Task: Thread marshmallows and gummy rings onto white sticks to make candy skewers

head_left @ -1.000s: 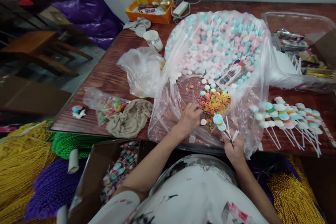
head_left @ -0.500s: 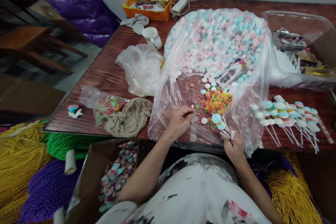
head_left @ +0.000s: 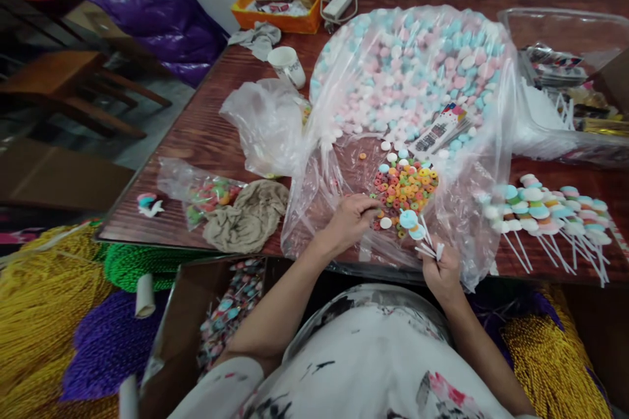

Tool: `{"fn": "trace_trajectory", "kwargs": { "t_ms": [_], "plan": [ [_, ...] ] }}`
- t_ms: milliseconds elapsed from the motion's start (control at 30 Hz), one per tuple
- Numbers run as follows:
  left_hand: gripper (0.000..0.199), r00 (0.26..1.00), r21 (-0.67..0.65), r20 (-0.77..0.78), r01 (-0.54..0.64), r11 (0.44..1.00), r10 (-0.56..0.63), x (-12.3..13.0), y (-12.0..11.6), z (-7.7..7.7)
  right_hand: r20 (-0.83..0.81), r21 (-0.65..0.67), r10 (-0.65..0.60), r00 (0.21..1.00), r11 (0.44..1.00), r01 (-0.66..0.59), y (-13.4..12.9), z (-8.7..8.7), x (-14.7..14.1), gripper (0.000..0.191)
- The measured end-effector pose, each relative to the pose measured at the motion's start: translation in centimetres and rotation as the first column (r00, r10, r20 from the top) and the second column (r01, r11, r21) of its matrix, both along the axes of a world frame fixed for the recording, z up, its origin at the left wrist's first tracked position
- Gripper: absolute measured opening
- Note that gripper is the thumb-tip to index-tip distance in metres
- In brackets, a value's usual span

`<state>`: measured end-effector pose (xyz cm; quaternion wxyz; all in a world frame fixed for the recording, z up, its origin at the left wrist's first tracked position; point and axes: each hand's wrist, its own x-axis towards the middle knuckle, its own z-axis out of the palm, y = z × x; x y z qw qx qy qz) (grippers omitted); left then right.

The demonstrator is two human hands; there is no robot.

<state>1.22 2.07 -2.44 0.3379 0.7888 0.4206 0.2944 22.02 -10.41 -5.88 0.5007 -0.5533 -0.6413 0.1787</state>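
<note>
My right hand [head_left: 443,271] grips several thin white sticks [head_left: 429,250] near the table's front edge. Blue-and-white marshmallows [head_left: 409,219] are on the far end of the bunch. My left hand [head_left: 352,216] is at the left edge of a pile of colourful ring-shaped pieces [head_left: 405,186], fingers pinched together; whatever is between the fingertips is hidden. Both hands are over the clear plastic of a large open bag [head_left: 339,173]. Deeper in that bag lies a heap of pink, blue and white marshmallows [head_left: 407,72], with printed labels [head_left: 439,129] on its near side.
Marshmallow sticks [head_left: 540,209] lie in a group on the right, below a clear plastic bin [head_left: 555,144]. To the left are a cloth [head_left: 248,216], a bag of colourful rings [head_left: 211,200], a mug [head_left: 286,67] and an orange tray [head_left: 278,19]. Below stands an open carton [head_left: 179,314].
My left hand has moved slightly right and forward, to the edge of the ring pile. My right hand still holds the sticks. The whole view has shifted a little.
</note>
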Motion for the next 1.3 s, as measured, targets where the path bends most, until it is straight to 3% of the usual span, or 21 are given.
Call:
{"fn": "trace_trajectory", "kwargs": {
  "t_ms": [100,267,400,467,533,600,633,700,767,867,967,1033,1167,1300],
  "plan": [
    [0.02,0.988,0.048,-0.102,0.118,0.992,-0.113,1.0,0.1,-0.5,-0.018,-0.012,-0.003,1.0,1.0,0.003,0.0,-0.1,0.0,0.022],
    [0.019,0.971,0.227,-0.236,0.08,0.971,-0.025,1.3,-0.3,-1.2,-0.012,-0.012,-0.013,1.0,1.0,0.013,-0.1,-0.2,0.0,0.022],
    [0.023,0.952,0.292,-0.29,0.185,0.938,-0.097,1.2,-1.2,-1.2,-0.015,-0.019,-0.009,1.0,1.0,0.009,-0.1,-0.3,0.1,0.018],
    [0.025,0.951,0.302,-0.282,0.21,0.93,-0.124,1.3,-1.8,-1.2,-0.018,-0.018,0.0,1.0,1.0,0.0,-0.1,-0.2,0.0,0.019],
    [0.023,0.98,0.288,-0.174,0.141,0.947,-0.093,1.3,-2.3,-1.3,-0.019,0.001,0.004,1.0,1.0,-0.004,0.0,-0.1,0.0,0.021],
    [0.016,0.999,0.163,0.051,-0.019,0.986,0.011,1.1,-2.7,-1.2,-0.004,0.02,0.005,1.0,1.0,-0.005,0.0,0.1,0.0,0.021],
    [0.011,0.978,0.037,0.186,-0.103,0.994,0.094,1.0,-2.9,-1.1,0.015,0.019,0.011,1.0,1.0,-0.012,0.0,0.2,-0.1,0.021],
    [0.012,0.864,-0.283,0.416,-0.174,0.943,0.284,0.7,-3.2,-0.5,0.071,0.006,0.04,0.997,0.999,-0.041,-0.1,0.3,-0.2,0.022],
    [0.022,0.723,-0.527,0.544,-0.1,0.844,0.426,0.5,-3.5,0.3,0.124,-0.002,0.078,0.989,0.997,-0.079,0.0,0.4,-0.4,0.025],
    [0.026,0.594,-0.638,0.62,0.002,0.77,0.513,0.2,-3.9,1.3,0.158,-0.012,0.124,0.98,0.992,-0.124,0.0,0.4,-0.9,0.031],
    [0.028,0.54,-0.614,0.654,-0.031,0.789,0.53,0.2,-4.1,1.4,0.181,-0.04,0.17,0.969,0.985,-0.165,0.0,0.6,-1.3,0.034],
    [0.027,0.55,-0.557,0.661,-0.095,0.825,0.51,0.1,-4.2,1.2,0.202,-0.043,0.174,0.964,0.985,-0.169,0.0,0.8,-1.5,0.035],
    [0.021,0.694,-0.291,0.608,-0.257,0.921,0.386,-0.1,-4.4,1.0,0.2,-0.074,0.147,0.969,0.988,-0.135,-0.1,1.1,-1.6,0.041],
    [0.014,0.836,0.022,0.489,-0.296,0.955,0.247,-0.7,-4.5,0.9,0.197,-0.112,0.156,0.968,0.984,-0.135,0.0,1.4,-1.7,0.041]
  ]
}}
